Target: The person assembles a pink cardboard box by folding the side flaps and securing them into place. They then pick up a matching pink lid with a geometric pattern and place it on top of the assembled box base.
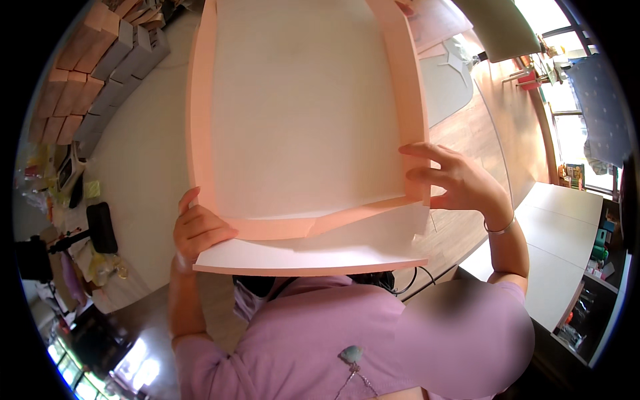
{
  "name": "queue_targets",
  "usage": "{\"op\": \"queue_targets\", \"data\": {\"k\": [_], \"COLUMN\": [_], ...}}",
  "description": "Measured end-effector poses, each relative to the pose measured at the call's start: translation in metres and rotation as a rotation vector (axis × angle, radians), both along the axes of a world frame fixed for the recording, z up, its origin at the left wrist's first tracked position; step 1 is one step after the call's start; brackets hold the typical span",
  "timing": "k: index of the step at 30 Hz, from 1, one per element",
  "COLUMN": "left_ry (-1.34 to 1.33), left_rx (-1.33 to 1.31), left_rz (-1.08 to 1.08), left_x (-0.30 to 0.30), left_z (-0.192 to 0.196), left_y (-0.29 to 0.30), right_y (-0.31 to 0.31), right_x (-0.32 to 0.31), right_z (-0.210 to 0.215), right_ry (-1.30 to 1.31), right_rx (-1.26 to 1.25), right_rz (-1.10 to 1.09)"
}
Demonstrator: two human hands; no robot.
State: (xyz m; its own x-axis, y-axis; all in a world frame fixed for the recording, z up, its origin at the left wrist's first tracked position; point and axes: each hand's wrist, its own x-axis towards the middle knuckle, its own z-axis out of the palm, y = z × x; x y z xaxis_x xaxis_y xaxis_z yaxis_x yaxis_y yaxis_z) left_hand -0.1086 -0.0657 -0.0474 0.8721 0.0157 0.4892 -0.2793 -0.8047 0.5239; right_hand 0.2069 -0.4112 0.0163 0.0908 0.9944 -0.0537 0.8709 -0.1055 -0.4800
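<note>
A large shallow cardboard box [303,113], pale inside with peach-coloured walls, is in front of my chest above the table. Its near wall is partly folded, and a white flap [320,247] with a peach edge sticks out toward me. My left hand [200,227] grips the near left corner, its fingers curled over the wall and flap. At the near right corner, my right hand [457,177] holds the right wall, with two fingers reaching over to the inside. The box hides whatever lies beneath it.
Stacked pink and grey boxes [100,73] stand at the far left of the pale table [140,160]. A black device on an arm [100,227] rises at the left edge. To the right are a white cabinet top [560,213] and wooden floor [460,140]. Black cables [423,287] hang near me.
</note>
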Motion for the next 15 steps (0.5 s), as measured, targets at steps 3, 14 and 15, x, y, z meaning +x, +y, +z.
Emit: {"op": "queue_targets", "data": {"k": [3, 14, 15], "left_ry": [-0.006, -0.081, -0.078], "left_rx": [0.009, -0.059, -0.086], "left_rz": [-0.011, 0.036, 0.041], "left_x": [0.003, 0.004, 0.003], "left_z": [0.0, -0.008, -0.008], "left_y": [0.002, 0.007, 0.008], "right_y": [0.001, -0.017, -0.022], "right_x": [0.003, -0.036, -0.037], "right_z": [-0.01, -0.044, -0.045], "right_ry": [-0.012, 0.121, 0.132], "right_rx": [0.017, 0.228, 0.221], "right_rz": [0.004, -0.178, -0.181]}}
